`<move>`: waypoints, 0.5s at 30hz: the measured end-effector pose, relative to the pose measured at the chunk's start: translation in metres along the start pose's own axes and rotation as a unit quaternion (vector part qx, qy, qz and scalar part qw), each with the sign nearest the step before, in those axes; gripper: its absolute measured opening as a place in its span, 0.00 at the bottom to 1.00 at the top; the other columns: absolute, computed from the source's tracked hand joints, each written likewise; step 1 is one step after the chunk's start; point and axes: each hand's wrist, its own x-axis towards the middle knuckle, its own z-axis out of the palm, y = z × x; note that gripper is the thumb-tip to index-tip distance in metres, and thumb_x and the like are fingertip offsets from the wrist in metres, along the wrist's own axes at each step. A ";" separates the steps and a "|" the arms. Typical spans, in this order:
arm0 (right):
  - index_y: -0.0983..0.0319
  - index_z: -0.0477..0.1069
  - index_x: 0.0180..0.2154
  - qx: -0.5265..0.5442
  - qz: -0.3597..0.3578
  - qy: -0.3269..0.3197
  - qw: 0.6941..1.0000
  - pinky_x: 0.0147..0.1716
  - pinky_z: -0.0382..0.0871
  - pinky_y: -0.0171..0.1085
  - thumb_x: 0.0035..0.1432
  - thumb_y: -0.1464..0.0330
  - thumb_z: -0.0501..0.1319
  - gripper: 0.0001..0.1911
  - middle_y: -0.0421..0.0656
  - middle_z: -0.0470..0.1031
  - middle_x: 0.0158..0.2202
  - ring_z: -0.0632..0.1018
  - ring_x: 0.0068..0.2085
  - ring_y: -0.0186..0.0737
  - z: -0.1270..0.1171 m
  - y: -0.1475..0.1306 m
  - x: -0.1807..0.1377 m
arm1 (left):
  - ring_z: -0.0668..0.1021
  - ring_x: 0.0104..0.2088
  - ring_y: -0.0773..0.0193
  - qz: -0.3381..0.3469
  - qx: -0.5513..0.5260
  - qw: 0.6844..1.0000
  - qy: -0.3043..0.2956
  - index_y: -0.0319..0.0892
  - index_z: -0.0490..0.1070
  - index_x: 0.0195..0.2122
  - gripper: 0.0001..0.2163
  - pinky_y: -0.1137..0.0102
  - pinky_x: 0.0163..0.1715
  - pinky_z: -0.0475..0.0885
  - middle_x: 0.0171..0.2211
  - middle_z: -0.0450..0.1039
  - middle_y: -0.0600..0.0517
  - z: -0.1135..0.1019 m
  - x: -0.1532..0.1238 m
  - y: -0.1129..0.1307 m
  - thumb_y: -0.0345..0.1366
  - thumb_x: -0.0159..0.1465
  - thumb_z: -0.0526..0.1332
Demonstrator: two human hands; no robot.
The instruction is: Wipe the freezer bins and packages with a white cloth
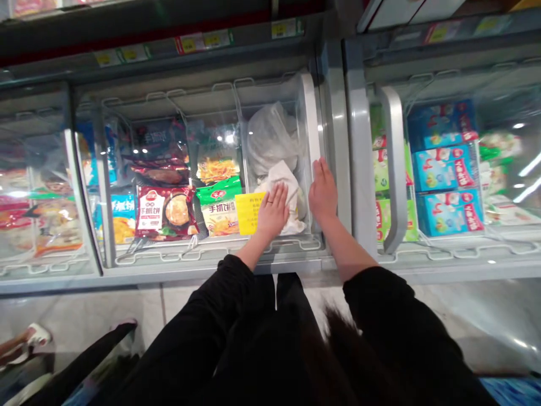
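Note:
My left hand (pixel 273 211) lies flat on a white cloth (pixel 285 179) that rests on the glass lid of a chest freezer (pixel 211 260), next to a yellow notice (pixel 248 212). My right hand (pixel 323 190) presses its fingers against the lid's white handle (pixel 311 115) at the right edge of the sliding glass. Under the glass by the cloth lies a clear plastic bag (pixel 270 135). Both my sleeves are black.
Frozen food packs fill the freezer: a red pancake bag (pixel 167 211), green bags (pixel 220 194). A second freezer to the right holds blue boxes (pixel 446 172) behind a curved grey handle (pixel 395 169). Another person's foot (pixel 29 338) is on the floor at lower left.

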 end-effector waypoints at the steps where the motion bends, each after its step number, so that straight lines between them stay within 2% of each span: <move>1: 0.81 0.58 0.70 -0.003 -0.006 0.005 1.000 0.71 0.58 0.56 0.70 0.81 0.41 0.30 0.62 0.57 0.75 0.58 0.76 0.54 0.001 0.001 0.000 | 0.46 0.79 0.58 0.008 0.001 1.000 -0.007 0.36 0.46 0.78 0.30 0.56 0.79 0.46 0.80 0.42 0.48 0.006 -0.019 0.009 0.39 0.77 0.47; 3: 0.83 0.58 0.69 -0.004 -0.018 0.009 1.000 0.71 0.56 0.59 0.71 0.79 0.39 0.30 0.63 0.57 0.75 0.57 0.76 0.56 0.001 0.000 -0.006 | 0.47 0.79 0.59 0.006 0.006 1.000 -0.018 0.39 0.46 0.79 0.30 0.57 0.78 0.48 0.80 0.43 0.51 0.014 -0.051 0.024 0.40 0.77 0.47; 5: 0.81 0.59 0.69 0.001 -0.026 0.001 1.000 0.72 0.53 0.61 0.72 0.79 0.40 0.29 0.62 0.57 0.75 0.56 0.77 0.56 0.000 -0.003 -0.027 | 0.48 0.79 0.60 -0.013 0.010 1.000 -0.026 0.43 0.46 0.79 0.30 0.57 0.78 0.49 0.79 0.45 0.54 0.020 -0.072 0.035 0.39 0.76 0.49; 7: 0.77 0.59 0.70 0.009 -0.040 -0.029 0.999 0.75 0.49 0.59 0.73 0.78 0.44 0.28 0.60 0.56 0.76 0.54 0.78 0.53 0.001 -0.008 -0.062 | 0.49 0.79 0.60 -0.029 0.006 0.999 -0.024 0.43 0.47 0.79 0.30 0.57 0.78 0.50 0.79 0.46 0.54 0.025 -0.083 0.042 0.38 0.76 0.49; 9: 0.73 0.60 0.71 0.017 -0.069 -0.085 0.994 0.77 0.46 0.54 0.73 0.77 0.47 0.28 0.55 0.56 0.77 0.54 0.78 0.48 0.004 -0.014 -0.107 | 0.50 0.79 0.60 -0.038 -0.014 0.999 -0.012 0.39 0.49 0.78 0.29 0.59 0.78 0.51 0.79 0.47 0.51 0.028 -0.091 0.048 0.37 0.76 0.48; 12: 0.68 0.58 0.73 0.036 -0.106 -0.168 0.979 0.78 0.50 0.44 0.74 0.75 0.48 0.29 0.49 0.58 0.77 0.57 0.77 0.39 0.009 -0.020 -0.170 | 0.59 0.77 0.61 -0.034 -0.071 0.997 -0.010 0.33 0.52 0.76 0.29 0.65 0.76 0.55 0.77 0.53 0.48 0.034 -0.108 0.051 0.33 0.75 0.48; 15: 0.68 0.54 0.75 0.035 -0.127 -0.193 0.972 0.76 0.55 0.41 0.75 0.70 0.51 0.31 0.50 0.56 0.77 0.59 0.76 0.39 0.010 -0.015 -0.209 | 0.69 0.71 0.61 -0.043 -0.157 0.986 -0.040 0.39 0.51 0.77 0.32 0.68 0.71 0.66 0.75 0.60 0.51 0.041 -0.136 0.050 0.30 0.72 0.50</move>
